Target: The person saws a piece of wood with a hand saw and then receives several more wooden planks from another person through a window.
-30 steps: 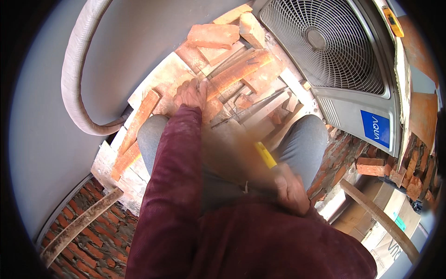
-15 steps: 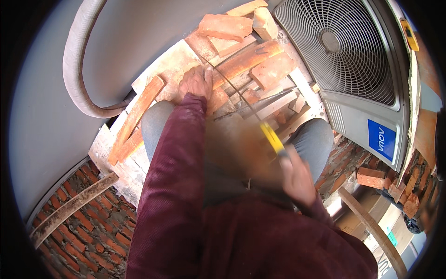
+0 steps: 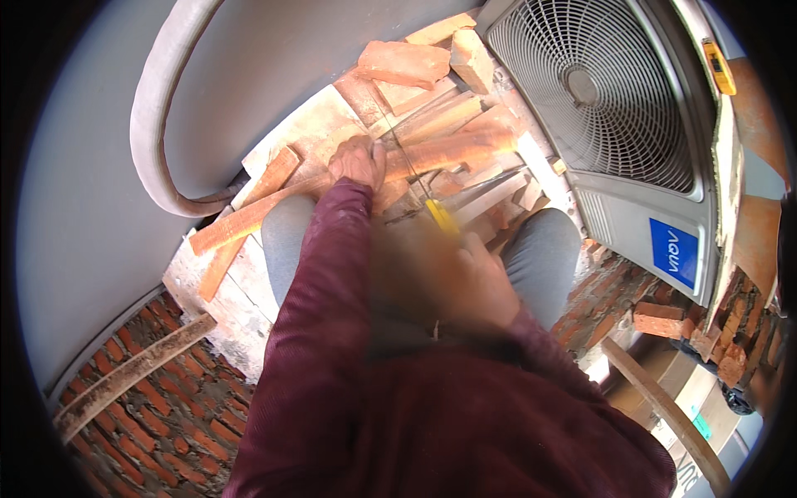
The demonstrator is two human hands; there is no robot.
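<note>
I see white letters [image 3: 673,247] on a blue label [image 3: 674,256] on the grey fan unit [image 3: 610,174] — dark print [image 3: 688,476], too, on a carton [image 3: 711,400].

Hands: two, one left hand [image 3: 359,161], one right hand [image 3: 490,282]. Maroon sleeves [image 3: 320,266]: two. Knees [image 3: 544,257]: two. Yellow bladed tool [image 3: 441,214]: one. Long orange wood piece [image 3: 452,152]: one; other wood scraps [image 3: 278,168]: several, overlapping, exact count unclear. Big reddish chunk [image 3: 404,64], top: one. Pale upright block [image 3: 471,62] beside it: one. Fan unit [image 3: 623,189]: one, with one round grille [image 3: 635,91], one blue label [image 3: 673,256]. Pale hose [image 3: 152,116]: one. Small yellow object [image 3: 719,68], upper right: one. Wooden bars [image 3: 137,378], lower left and right: two. Teal patch [image 3: 701,423]: one. Bricks [image 3: 166,419], lower left: many, uncountable.
</note>
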